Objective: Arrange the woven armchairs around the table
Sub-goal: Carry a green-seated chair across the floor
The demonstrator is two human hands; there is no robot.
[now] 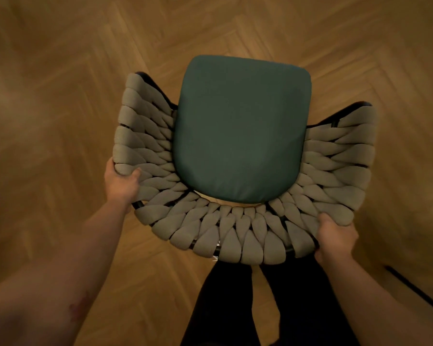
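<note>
Herringbone wood floor (60, 83) all round. Armchair (235, 236) sits on it right in front of the person, seen from above, woven grey back curving w/ green cushion (240, 131) in the middle. Black trousers (285, 308) behind it. Left hand (120, 182) & right hand (336, 239) each grip the back rim, fingers curled over it.

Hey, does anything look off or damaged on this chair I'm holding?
Nothing stands out. The weave of the chair looks whole, the cushion lies flat on the seat, and the left hand and right hand grip the back rim at either side.
</note>
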